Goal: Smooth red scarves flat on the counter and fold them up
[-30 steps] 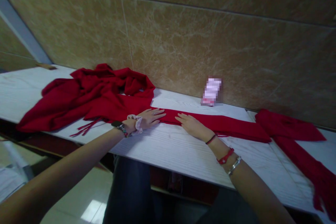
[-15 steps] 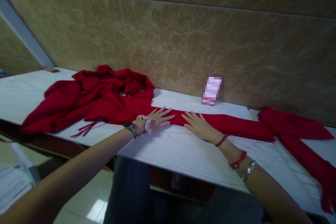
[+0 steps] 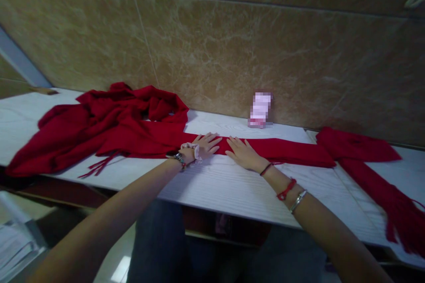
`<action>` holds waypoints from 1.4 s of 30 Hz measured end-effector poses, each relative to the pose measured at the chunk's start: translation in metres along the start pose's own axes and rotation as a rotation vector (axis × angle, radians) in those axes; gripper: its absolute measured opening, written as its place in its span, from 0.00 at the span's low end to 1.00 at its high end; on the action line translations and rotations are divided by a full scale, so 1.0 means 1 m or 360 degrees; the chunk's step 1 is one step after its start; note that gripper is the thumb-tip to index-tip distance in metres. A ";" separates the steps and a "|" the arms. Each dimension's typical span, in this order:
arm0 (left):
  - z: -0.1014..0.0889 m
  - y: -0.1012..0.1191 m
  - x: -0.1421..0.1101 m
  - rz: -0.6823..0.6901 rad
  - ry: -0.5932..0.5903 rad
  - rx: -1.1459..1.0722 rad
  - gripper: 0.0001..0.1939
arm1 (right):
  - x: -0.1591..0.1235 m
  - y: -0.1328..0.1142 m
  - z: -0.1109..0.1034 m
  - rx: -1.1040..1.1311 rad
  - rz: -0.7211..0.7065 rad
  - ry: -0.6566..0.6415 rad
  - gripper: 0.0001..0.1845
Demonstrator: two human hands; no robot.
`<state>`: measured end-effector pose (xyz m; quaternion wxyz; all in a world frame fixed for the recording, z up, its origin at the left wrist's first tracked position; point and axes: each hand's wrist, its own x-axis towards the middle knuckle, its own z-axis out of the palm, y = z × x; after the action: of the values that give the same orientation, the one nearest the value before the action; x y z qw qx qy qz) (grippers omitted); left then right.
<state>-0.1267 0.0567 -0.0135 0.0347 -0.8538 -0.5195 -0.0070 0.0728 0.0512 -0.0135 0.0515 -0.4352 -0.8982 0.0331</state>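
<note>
A red fringed scarf point(image 3: 292, 151) lies along the table, its middle stretch folded into a long, flat, narrow band. My left hand point(image 3: 203, 145) rests palm down on that band with fingers spread. Just to its right, my right hand point(image 3: 246, 154) also lies flat on the cloth, fingers pointing up and left. A small gap separates the two hands, and neither grips the fabric. Leftward, the band meets a loose, crumpled heap of red cloth point(image 3: 133, 117) with a few fringe strands at its front edge. At the right, another red length ends in tassels point(image 3: 407, 225).
The white wood-grain table point(image 3: 206, 188) backs onto a brown marbled wall point(image 3: 215, 53). A phone-shaped object point(image 3: 261, 109), blurred out, leans against the wall behind my hands. A small brown piece point(image 3: 44, 91) lies at the back left. A seam crosses the table at right.
The view has turned slightly right, so the table things appear further left. Both hands have slid a little rightward along the folded band, staying flat and close together.
</note>
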 end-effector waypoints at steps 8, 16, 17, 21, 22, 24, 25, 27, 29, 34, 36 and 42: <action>0.016 -0.009 0.001 0.0003 -0.0007 -0.0010 0.24 | -0.036 0.030 -0.007 -0.0138 0.0203 -0.0073 0.32; 0.010 -0.002 -0.004 -0.0076 0.0018 0.0006 0.23 | -0.022 0.011 -0.008 -0.0094 -0.0119 -0.0075 0.29; 0.010 -0.003 -0.006 -0.0092 0.0011 0.0000 0.23 | -0.024 0.014 -0.008 -0.0112 -0.0093 -0.0097 0.30; 0.010 -0.006 -0.011 -0.0142 -0.0012 -0.0022 0.24 | -0.043 0.038 -0.009 -0.0228 0.0117 -0.0101 0.33; 0.009 -0.007 -0.012 -0.0147 -0.0005 -0.0019 0.24 | -0.047 0.043 -0.008 -0.0247 0.0153 -0.0091 0.34; 0.009 -0.008 -0.012 -0.0142 0.0010 -0.0006 0.23 | -0.051 0.048 -0.008 -0.0263 0.0196 -0.0058 0.35; 0.010 -0.008 -0.012 -0.0139 0.0013 -0.0001 0.23 | -0.051 0.048 -0.008 -0.0259 0.0211 -0.0037 0.36; 0.011 -0.008 -0.011 -0.0142 0.0016 -0.0006 0.23 | -0.048 0.042 -0.008 -0.0221 0.0226 0.0006 0.35; 0.013 -0.008 -0.011 -0.0156 0.0027 -0.0017 0.24 | -0.042 0.032 -0.010 -0.0155 0.0169 0.0053 0.33; 0.016 -0.007 -0.012 -0.0121 0.0175 0.0006 0.23 | -0.031 0.013 -0.012 0.0016 -0.0125 -0.0057 0.30; 0.016 -0.006 -0.013 -0.0117 0.0223 0.0003 0.23 | -0.031 0.014 -0.010 0.0012 -0.0107 -0.0108 0.31; 0.014 -0.003 -0.014 -0.0171 0.0194 -0.0034 0.21 | -0.032 0.028 -0.008 -0.0096 0.0159 0.0000 0.32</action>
<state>-0.1366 0.0465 -0.0276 0.0565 -0.8229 -0.5614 -0.0663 0.1153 0.0431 -0.0106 0.0367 -0.4808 -0.8760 0.0085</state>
